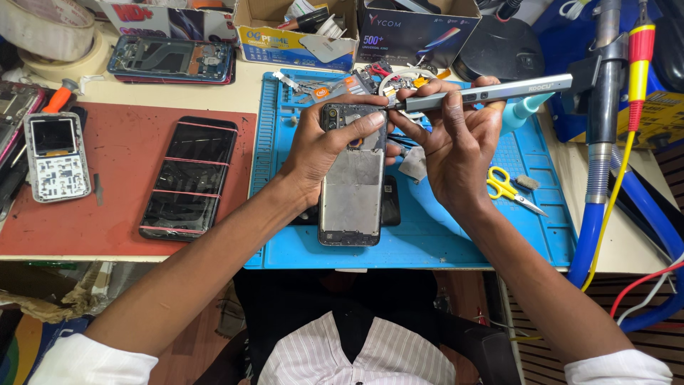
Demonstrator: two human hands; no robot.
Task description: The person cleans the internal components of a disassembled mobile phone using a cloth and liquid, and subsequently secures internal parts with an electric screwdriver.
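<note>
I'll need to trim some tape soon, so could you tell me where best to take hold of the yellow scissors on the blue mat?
Grip the yellow scissors by their handle loops, coming from the left: the loops lie that way, blades pointing right.

Single head cam, looks steeply down, close over blue mat (pixel 427 246) on workbench.

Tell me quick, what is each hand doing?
Left hand: closed, holding the opened phone.
Right hand: closed, fingers holding the grey pen-shaped screwdriver.
</note>
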